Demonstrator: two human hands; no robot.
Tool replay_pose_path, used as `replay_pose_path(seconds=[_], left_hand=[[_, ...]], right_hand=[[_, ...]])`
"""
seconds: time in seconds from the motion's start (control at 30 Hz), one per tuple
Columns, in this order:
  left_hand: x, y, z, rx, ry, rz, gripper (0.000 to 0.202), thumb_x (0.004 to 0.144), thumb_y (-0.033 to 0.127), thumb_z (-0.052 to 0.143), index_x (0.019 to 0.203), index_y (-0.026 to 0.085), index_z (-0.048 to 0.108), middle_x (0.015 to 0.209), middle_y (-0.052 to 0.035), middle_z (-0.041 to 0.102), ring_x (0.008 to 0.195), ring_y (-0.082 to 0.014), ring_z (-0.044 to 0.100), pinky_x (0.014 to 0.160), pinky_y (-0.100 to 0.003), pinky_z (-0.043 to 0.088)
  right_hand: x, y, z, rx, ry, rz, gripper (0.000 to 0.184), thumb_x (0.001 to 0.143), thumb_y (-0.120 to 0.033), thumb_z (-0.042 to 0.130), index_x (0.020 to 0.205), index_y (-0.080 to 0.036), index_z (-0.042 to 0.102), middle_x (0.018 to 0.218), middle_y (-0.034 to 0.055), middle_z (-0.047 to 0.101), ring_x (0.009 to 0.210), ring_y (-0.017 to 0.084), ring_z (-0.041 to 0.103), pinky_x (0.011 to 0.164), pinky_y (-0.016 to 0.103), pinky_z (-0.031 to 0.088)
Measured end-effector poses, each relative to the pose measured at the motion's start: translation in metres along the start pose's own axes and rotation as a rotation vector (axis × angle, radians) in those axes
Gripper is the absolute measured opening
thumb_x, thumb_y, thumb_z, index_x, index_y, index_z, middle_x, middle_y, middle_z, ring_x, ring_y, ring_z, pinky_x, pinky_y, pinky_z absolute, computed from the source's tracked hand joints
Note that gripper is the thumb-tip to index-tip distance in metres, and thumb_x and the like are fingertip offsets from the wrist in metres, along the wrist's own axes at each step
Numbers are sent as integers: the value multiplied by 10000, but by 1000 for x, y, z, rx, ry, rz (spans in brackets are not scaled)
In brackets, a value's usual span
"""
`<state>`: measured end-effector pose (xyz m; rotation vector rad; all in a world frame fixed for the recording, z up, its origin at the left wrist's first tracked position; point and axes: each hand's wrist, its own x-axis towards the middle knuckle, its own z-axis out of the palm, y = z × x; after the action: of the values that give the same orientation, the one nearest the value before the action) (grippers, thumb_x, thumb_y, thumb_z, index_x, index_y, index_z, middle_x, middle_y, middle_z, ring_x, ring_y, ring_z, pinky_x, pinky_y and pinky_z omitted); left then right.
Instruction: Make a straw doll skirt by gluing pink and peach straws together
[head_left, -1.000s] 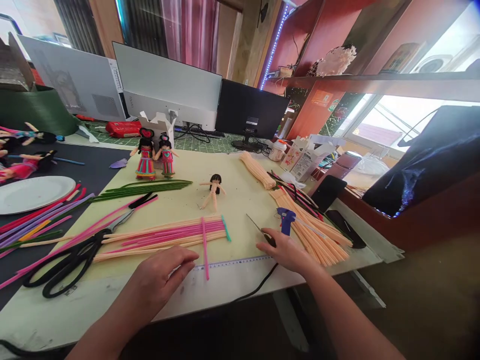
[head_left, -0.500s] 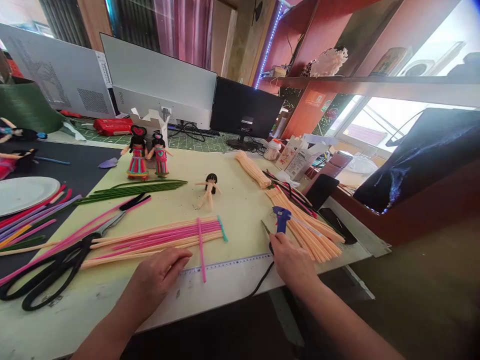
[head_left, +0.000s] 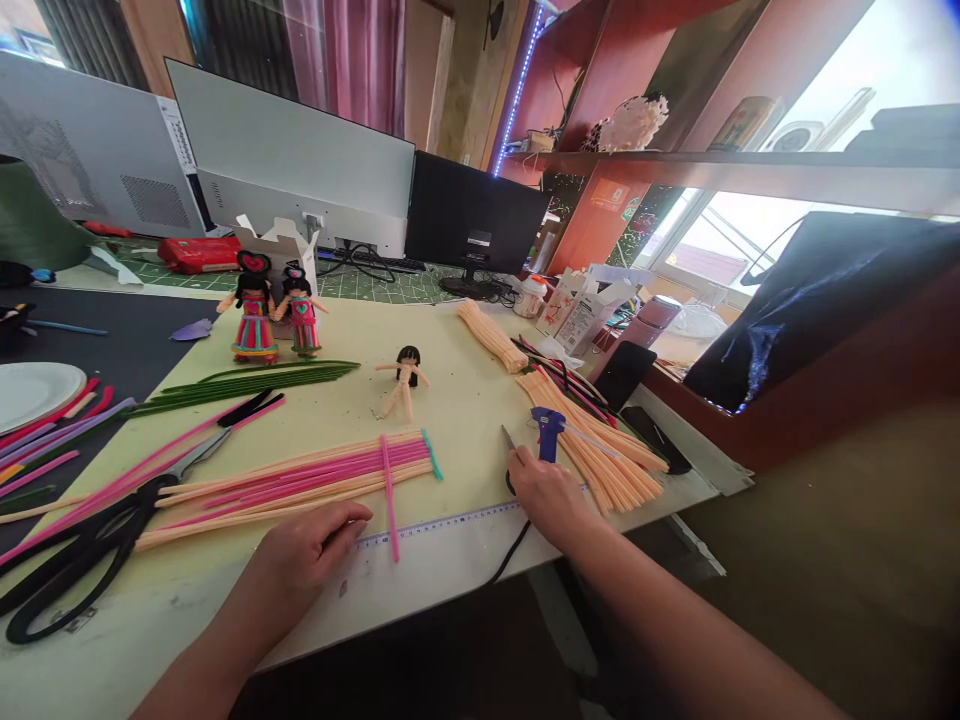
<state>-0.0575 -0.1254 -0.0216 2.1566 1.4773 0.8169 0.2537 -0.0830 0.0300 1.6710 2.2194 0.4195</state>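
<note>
My left hand lies flat on the clear ruler at the table's front edge, holding nothing. In front of it is a row of peach and pink pipe cleaners, with one pink pipe cleaner laid across them. My right hand is closed round small scissors, whose blade tip points away from me. The hand sits just in front of a blue glue gun. A bare little doll lies in the middle of the yellow mat.
Large black scissors lie at front left. Green pipe cleaners and two dressed dolls are behind, with a peach bundle on the right. A black cable hangs off the edge. Monitors stand at the back, and a white plate sits left.
My right hand has closed round the small scissors and drawn them left of the glue gun. My left hand has stayed on the ruler. The view has swung slightly to the right.
</note>
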Motion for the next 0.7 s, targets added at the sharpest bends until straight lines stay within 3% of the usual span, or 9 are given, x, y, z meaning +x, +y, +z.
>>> replay_pose_path(seconds=[0.2, 0.43, 0.7], left_hand=[[0, 0, 0, 14, -17, 15, 270, 908, 383, 453, 947, 246, 683, 877, 15, 729, 757, -146, 674, 657, -196, 497], [1, -10, 8, 2, -87, -72, 295, 902, 441, 450, 969, 266, 678, 948, 26, 719, 845, -153, 662, 724, -205, 481], [1, -10, 7, -12, -113, -95, 305, 902, 454, 438, 967, 267, 671, 947, 28, 715, 856, -161, 655, 731, -223, 470]], right_hand=[[11, 9, 0, -2, 35, -8, 297, 879, -34, 337, 1014, -102, 592, 977, 145, 623, 753, 229, 678, 578, 300, 503], [-19, -6, -3, 1, 38, -8, 274, 887, -48, 339, 981, -132, 582, 916, 108, 625, 703, 219, 675, 570, 299, 502], [19, 1, 7, 15, 17, -12, 257, 882, -53, 369, 987, -111, 596, 970, 142, 632, 747, 202, 676, 577, 267, 492]])
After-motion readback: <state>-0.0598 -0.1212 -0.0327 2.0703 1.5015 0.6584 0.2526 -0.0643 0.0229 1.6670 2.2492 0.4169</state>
